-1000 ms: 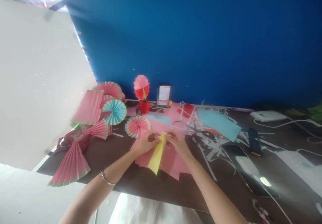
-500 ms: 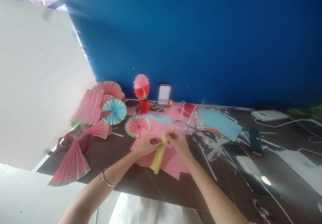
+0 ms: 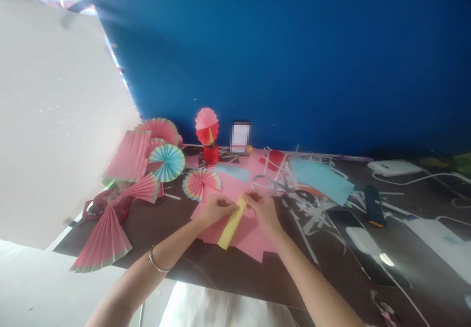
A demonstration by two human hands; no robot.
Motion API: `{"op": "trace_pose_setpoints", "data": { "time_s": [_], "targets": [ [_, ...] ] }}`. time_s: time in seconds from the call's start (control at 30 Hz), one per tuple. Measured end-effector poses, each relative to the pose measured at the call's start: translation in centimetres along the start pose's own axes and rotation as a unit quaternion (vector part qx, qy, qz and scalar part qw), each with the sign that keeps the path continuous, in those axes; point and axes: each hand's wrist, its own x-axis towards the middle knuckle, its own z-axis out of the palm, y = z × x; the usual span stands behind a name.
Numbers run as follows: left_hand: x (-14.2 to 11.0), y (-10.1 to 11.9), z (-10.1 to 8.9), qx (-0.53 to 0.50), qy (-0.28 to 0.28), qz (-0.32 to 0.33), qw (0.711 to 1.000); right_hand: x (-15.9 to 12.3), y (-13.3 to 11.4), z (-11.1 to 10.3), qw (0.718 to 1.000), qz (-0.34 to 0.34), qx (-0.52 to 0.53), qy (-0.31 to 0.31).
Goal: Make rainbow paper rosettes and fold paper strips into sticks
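A narrow folded strip of yellow paper [image 3: 231,226] slants toward me above pink paper sheets [image 3: 253,243]. My left hand [image 3: 217,210] pinches its left edge near the upper end, thumb against fingers. On the other side, my right hand [image 3: 262,210] is closed on the strip's top end. The fingertips of both hands nearly meet there and hide part of the paper. Just beyond my left hand lies a pleated pink fan with a rainbow edge [image 3: 201,182]. A pale blue paper piece [image 3: 232,172] rests on the pink sheets behind the hands.
Pleated pink fans [image 3: 106,243] and a turquoise rosette [image 3: 167,163] crowd the left. A red pot [image 3: 211,154] holds a paper flower. Scissors [image 3: 303,196], white paper scraps [image 3: 316,214] and blue paper [image 3: 324,180] lie right, beside a black phone [image 3: 371,253] and cables.
The lower end of the yellow strip has swung slightly left and up, and its folds now look flatter together. Both hands stay in nearly the same place.
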Motion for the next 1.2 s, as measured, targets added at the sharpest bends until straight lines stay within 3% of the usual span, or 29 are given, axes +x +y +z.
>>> {"op": "trace_pose_setpoints", "data": {
  "time_s": [0.33, 0.57, 0.73, 0.9, 1.03, 1.2],
  "targets": [
    [0.2, -0.5, 0.0, -0.108, -0.001, -0.044, 0.993, 0.0, 0.0, 0.0, 1.0, 0.005, 0.027, -0.007],
    [0.3, -0.3, -0.1, -0.057, -0.022, -0.026, 0.998, 0.2, 0.0, -0.2, 0.994, 0.037, 0.079, -0.069],
    [0.0, 0.3, -0.1, -0.031, -0.022, -0.004, 0.999, 0.0, -0.3, -0.2, 0.997, 0.025, 0.044, -0.062],
    [-0.1, 0.4, 0.0, -0.053, -0.043, -0.038, 0.997, 0.0, -0.3, -0.2, 0.998, -0.009, -0.014, -0.053],
    [0.1, 0.3, 0.0, -0.085, -0.064, -0.056, 0.993, 0.1, -0.4, -0.1, 0.998, -0.019, -0.002, -0.053],
    [0.9, -0.5, -0.4, -0.144, 0.051, -0.004, 0.988, -0.1, -0.1, 0.5, 0.998, 0.039, 0.011, -0.056]
  ]
}}
